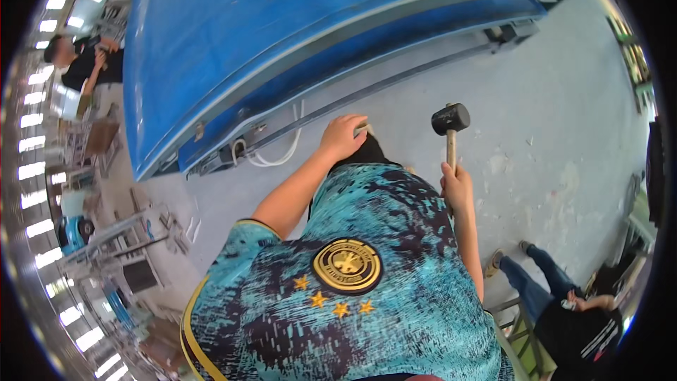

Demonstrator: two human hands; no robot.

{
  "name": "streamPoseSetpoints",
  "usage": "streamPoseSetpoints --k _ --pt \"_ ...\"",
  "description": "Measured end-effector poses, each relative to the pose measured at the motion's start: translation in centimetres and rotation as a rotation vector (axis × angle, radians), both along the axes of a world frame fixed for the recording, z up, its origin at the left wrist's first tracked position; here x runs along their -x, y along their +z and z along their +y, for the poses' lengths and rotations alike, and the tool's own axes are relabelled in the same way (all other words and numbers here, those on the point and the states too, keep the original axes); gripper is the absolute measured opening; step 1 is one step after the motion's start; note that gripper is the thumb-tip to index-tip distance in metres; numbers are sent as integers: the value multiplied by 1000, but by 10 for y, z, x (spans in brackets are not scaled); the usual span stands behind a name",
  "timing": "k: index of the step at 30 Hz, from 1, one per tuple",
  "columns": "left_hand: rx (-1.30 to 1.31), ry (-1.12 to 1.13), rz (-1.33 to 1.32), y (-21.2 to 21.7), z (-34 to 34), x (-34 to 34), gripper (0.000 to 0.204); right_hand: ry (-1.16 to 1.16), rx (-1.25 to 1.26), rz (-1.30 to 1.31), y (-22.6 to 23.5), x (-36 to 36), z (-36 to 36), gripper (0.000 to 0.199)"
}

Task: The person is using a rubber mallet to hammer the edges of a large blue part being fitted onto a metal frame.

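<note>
A mallet (450,119) with a black, barrel-shaped head and a pale wooden handle stands head-up in my right hand (458,187). My fingers are wrapped round the lower part of its handle. Closer to the middle, my left hand (343,139) is closed in front of my body. A small pale, yellowish edge (364,127) shows by its fingertips; most of that thing is hidden and its kind does not show. Just beyond this hand is a large blue platform (296,35) with a metal-edged frame.
Below the platform runs a long dark bar (395,87), with a looped white cable (278,162) at its left. A person in black (95,63) stands at the far left. Another, in jeans (525,282), is at the lower right. Workbenches (120,240) line the left side.
</note>
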State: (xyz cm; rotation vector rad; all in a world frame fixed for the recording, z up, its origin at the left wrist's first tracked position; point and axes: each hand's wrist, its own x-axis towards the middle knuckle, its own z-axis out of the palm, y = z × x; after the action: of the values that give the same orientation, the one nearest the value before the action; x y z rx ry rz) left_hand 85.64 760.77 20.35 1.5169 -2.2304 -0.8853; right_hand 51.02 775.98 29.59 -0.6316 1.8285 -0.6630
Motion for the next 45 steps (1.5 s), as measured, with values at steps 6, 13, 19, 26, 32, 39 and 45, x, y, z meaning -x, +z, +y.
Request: streamPoseSetpoints --k 6,13,19,26,32,39,45 --pt "-292 228 -191 -12 -14 -54 48 343 77 225 45 -8 -39 40" --pt "-361 535 -124 -60 88 -55 41 733 795 -330 259 -132 -215 35" --pt "-354 884 -115 -232 232 -74 45 1011 1076 -241 244 -239 -259 35" --pt "-570 1656 164 -167 302 -63 45 1421 901 503 125 -233 -285 43" --pt "-698 1549 7 -207 331 4 39 1170 1091 182 190 -244 -268 42" --pt "-425 1317 57 -188 240 -34 41 1337 693 367 160 -226 -274 50" --pt "256 793 90 -56 74 -81 24 1014 724 -49 154 -151 -248 39"
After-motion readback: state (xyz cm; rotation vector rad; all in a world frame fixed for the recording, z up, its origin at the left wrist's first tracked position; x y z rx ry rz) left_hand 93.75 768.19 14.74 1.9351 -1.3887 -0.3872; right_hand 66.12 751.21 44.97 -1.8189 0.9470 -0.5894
